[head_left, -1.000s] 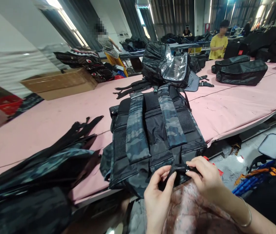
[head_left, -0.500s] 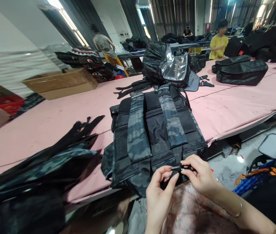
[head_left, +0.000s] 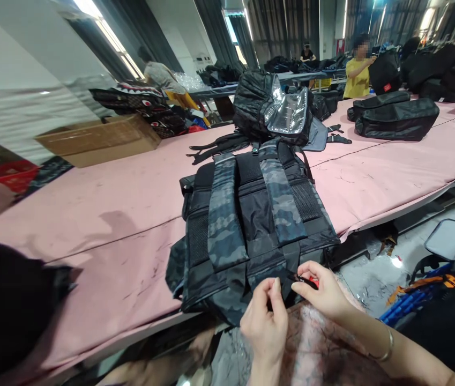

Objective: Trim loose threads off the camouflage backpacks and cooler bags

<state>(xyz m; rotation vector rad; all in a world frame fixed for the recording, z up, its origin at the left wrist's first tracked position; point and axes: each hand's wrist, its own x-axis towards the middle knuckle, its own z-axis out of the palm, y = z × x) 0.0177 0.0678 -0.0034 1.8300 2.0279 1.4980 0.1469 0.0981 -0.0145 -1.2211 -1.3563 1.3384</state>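
A black backpack with grey camouflage shoulder straps [head_left: 227, 214] lies back side up at the table's near edge. At its bottom edge my left hand [head_left: 265, 316] is closed, thumb and finger pinching a piece of black strap [head_left: 285, 284]. Just to the right, my right hand [head_left: 326, 292] is closed around a small dark item with a red part [head_left: 312, 281]; its kind is not clear. The two hands are close together, a little apart. My fingers partly hide what lies between them.
The table has a pink cover [head_left: 102, 214]. Beyond the backpack sits another black bag [head_left: 255, 102] with a clear plastic panel. A cardboard box [head_left: 98, 136] stands at the back left, dark bags [head_left: 398, 120] at the right. A blurred black item [head_left: 14, 300] is at near left. Other people work behind.
The dark camouflage pieces at the left have been pulled away toward the near left, baring pink cover. My hands have shifted slightly; the metal strip between them no longer shows, and more red shows at my right hand.
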